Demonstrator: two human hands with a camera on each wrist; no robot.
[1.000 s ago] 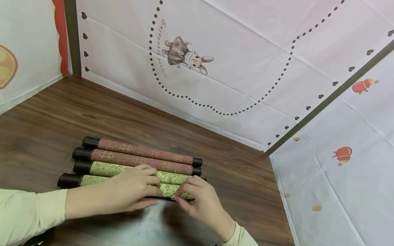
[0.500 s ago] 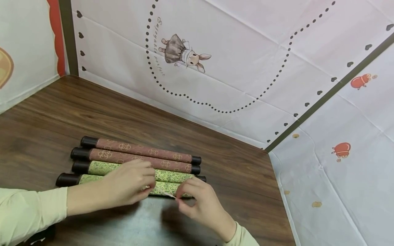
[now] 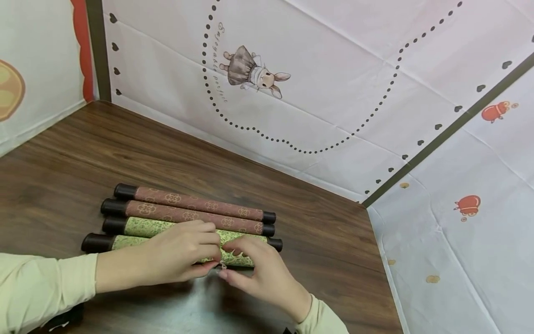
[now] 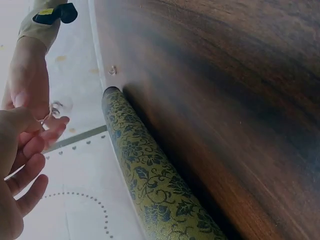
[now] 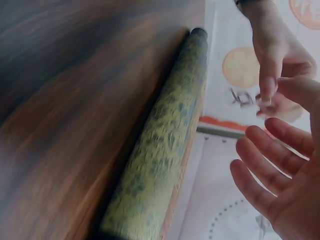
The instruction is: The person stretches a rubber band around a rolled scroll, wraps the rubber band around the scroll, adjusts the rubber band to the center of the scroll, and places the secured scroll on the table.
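Rolled scrolls with dark end knobs lie side by side in the head view. The two nearer ones are a front green patterned scroll (image 3: 127,242) and a second green scroll (image 3: 143,227). My left hand (image 3: 189,248) pinches a thin pale string (image 3: 223,266) between thumb and fingertips at the front scroll's near side. Facing it, my right hand (image 3: 267,273) has its thumb tip by the string and its index finger apart from the thumb. In the right wrist view that hand's other fingers (image 5: 265,175) are loosely spread. The contact at the string is small and blurred.
Behind the green ones lie two reddish-brown scrolls, a farther one (image 3: 210,205) and a nearer one (image 3: 189,215). The dark wood table (image 3: 333,250) meets printed fabric walls (image 3: 333,93) at the back and sides. A black object (image 3: 68,317) sits at the lower left.
Half a second ago my right hand held the string stretched farther right. It has since moved left toward my left hand, and the fingertips now meet at the string. The scrolls stay put.
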